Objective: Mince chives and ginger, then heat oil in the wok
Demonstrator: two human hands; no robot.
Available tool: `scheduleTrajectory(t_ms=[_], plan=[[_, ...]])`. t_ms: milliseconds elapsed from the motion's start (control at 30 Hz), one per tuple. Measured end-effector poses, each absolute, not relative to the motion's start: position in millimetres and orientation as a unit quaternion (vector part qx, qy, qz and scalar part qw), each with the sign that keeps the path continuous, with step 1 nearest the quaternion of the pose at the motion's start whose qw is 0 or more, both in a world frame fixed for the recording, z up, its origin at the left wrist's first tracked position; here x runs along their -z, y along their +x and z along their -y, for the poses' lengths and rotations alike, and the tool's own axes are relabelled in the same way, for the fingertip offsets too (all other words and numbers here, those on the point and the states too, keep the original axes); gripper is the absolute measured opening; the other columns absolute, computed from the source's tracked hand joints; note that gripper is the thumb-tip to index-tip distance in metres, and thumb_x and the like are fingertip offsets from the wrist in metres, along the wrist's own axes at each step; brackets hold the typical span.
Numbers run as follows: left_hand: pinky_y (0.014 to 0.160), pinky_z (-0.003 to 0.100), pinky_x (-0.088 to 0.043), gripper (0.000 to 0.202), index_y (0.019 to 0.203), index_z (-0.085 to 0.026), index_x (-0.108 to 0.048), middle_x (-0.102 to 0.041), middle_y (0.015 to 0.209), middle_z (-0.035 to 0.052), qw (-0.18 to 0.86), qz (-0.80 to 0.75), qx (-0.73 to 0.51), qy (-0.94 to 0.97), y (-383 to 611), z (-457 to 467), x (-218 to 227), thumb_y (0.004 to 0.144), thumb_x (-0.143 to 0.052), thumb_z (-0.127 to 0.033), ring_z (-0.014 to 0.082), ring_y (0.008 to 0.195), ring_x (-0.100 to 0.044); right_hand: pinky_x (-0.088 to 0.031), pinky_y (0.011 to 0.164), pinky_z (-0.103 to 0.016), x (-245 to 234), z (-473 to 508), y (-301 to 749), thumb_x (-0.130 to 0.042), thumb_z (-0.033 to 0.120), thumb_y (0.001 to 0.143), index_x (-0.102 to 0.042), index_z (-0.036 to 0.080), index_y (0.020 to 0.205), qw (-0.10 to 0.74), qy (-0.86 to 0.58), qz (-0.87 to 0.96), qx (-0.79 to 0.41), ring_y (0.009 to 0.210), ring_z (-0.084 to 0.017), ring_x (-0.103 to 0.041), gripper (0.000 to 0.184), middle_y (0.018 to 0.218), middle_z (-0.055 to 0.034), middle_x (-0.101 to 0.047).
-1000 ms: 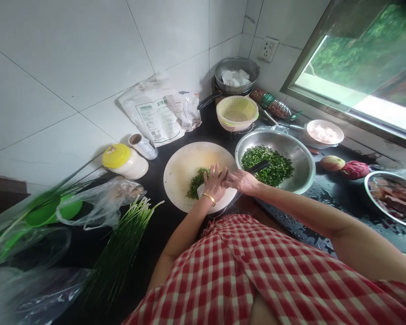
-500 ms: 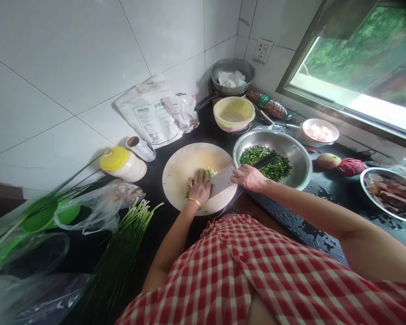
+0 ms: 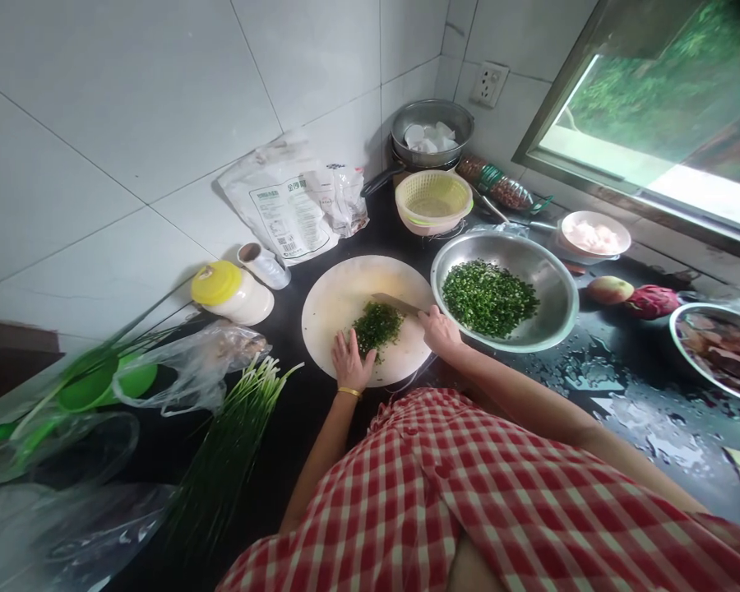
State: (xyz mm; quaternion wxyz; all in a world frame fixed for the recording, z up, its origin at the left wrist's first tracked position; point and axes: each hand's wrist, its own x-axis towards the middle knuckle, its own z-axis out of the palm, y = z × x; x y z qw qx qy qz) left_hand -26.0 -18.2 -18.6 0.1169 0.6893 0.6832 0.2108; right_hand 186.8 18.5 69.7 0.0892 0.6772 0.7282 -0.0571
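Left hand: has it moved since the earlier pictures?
Yes: against the round white board, the left hand has shifted leftward and toward the board's near edge.

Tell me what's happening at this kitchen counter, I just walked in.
Someone in a red checked top is working with chopped greens on a round cutting board. The right hand grips a cleaver, its blade at the far side of the pile; the left hand is spread at the near-left edge. A steel bowl to the right holds more chopped greens, and a bunch of what look like whole chives lies to the left.
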Motion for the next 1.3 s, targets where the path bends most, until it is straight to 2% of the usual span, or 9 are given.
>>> scheduleTrajectory(t_ms=[167,267,333,433,567,667,867,1067,1300], plan=[[0.107,0.049,-0.024,0.056,0.138,-0.008,-0.031,-0.03,0.143,0.0202,0.14,-0.701,-0.272,0.645,-21.1,2.3,27.9,0.09,-0.031,-0.036,0.0286,0.135,-0.024,-0.042,0.064,-0.026,-64.1,-14.6,172.8,-0.033,0.009,0.086,-0.051,0.02,0.114,0.074,0.627,-0.77,0.095,0.082,-0.018,-0.059,0.036,0.105,-0.011,-0.051],[0.108,0.048,-0.024,0.053,0.136,-0.009,-0.035,-0.034,0.141,0.0188,0.145,-0.7,-0.297,0.633,-14.9,-6.2,29.7,0.09,-0.029,-0.035,0.027,0.133,-0.027,-0.041,0.063,-0.025,-65.9,-8.6,173.6,-0.033,0.01,0.085,-0.053,0.023,0.114,0.035,0.601,-0.789,0.123,0.079,-0.016,-0.059,0.037,0.103,-0.0094,-0.053],[0.108,0.046,-0.023,0.053,0.136,-0.009,-0.036,-0.034,0.141,0.0184,0.148,-0.694,-0.307,0.634,-11.7,-9.3,29.2,0.09,-0.029,-0.036,0.0264,0.134,-0.027,-0.041,0.064,-0.024,-67.6,-8.2,182.3,-0.035,0.011,0.085,-0.055,0.019,0.11,-0.007,0.616,-0.775,0.143,0.078,-0.016,-0.059,0.033,0.099,-0.01,-0.056],[0.109,0.045,-0.023,0.053,0.136,-0.011,-0.037,-0.031,0.143,0.0177,0.143,-0.686,-0.313,0.642,-12.0,-14.9,26.3,0.091,-0.028,-0.038,0.0262,0.135,-0.024,-0.041,0.063,-0.023,-64.0,-9.1,203.1,-0.038,0.014,0.084,-0.057,0.011,0.094,-0.066,0.685,-0.694,0.212,0.072,-0.016,-0.059,0.021,0.082,-0.0108,-0.06],[0.109,0.048,-0.022,0.052,0.135,-0.015,-0.039,-0.027,0.145,0.0146,0.132,-0.691,-0.304,0.642,-17.6,-28.6,23.9,0.09,-0.029,-0.04,0.0273,0.136,-0.019,-0.038,0.045,-0.021,-44.3,-0.1,224.7,-0.038,0.021,0.085,-0.052,0.013,0.085,-0.139,0.747,-0.53,0.377,0.041,-0.011,-0.05,0.016,0.048,0.0021,-0.049],[0.109,0.047,-0.023,0.053,0.134,-0.015,-0.04,-0.032,0.143,0.0141,0.133,-0.685,-0.293,0.653,-16.8,-37.4,25.2,0.09,-0.027,-0.041,0.0262,0.135,-0.023,-0.034,0.039,-0.019,-29.8,9.9,227.8,-0.039,0.022,0.084,-0.048,0.015,0.083,-0.19,0.756,-0.468,0.415,0.032,-0.01,-0.044,0.012,0.039,0.0078,-0.04],[0.11,0.042,-0.023,0.053,0.132,-0.013,-0.042,-0.041,0.138,0.0131,0.132,-0.657,-0.291,0.683,-2.7,-37.4,26.6,0.091,-0.024,-0.042,0.0226,0.132,-0.03,-0.033,0.038,-0.019,-21.0,13.7,206.8,-0.04,0.019,0.081,-0.048,0.016,0.079,-0.221,0.718,-0.449,0.483,0.032,-0.008,-0.043,0.009,0.042,0.0059,-0.049],[0.11,0.041,-0.024,0.053,0.131,-0.013,-0.042,-0.039,0.139,0.0141,0.162,-0.656,-0.332,0.658,5.2,-33.6,17.0,0.09,-0.031,-0.044,0.0235,0.133,-0.03,-0.035,0.039,-0.019,-14.3,9.4,152.5,-0.042,0.018,0.079,-0.047,0.017,0.074,-0.178,0.671,-0.502,0.516,0.035,-0.009,-0.044,0.008,0.042,0.0058,-0.045],[0.109,0.037,-0.029,0.053,0.129,-0.013,-0.044,-0.036,0.14,0.0146,0.18,-0.687,-0.391,0.586,3.5,-37.3,17.0,0.084,-0.047,-0.041,0.0229,0.131,-0.032,-0.032,0.032,-0.018,-12.5,3.7,106.1,-0.039,0.016,0.079,-0.041,0.019,0.071,-0.198,0.613,-0.502,0.577,0.03,-0.008,-0.041,0.009,0.041,0.0078,-0.04]])
